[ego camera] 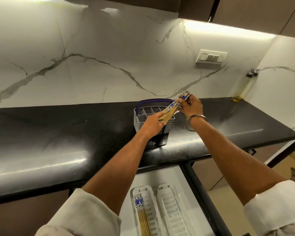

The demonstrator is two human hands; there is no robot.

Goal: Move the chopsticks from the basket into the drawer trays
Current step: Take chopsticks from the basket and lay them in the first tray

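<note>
A grey cutlery basket with a blue handle stands on the black counter. Above it my left hand grips a bundle of wooden chopsticks with blue-and-white patterned ends. My right hand pinches the patterned ends of a few more chopsticks, just right of the bundle. Below the counter an open drawer holds two white trays. The left tray has several chopsticks lying in it; the right tray holds nothing.
The black counter runs along a white marble backsplash. An oil bottle stands in the far right corner, below a switch plate. A dark frame edge borders the drawer on the right.
</note>
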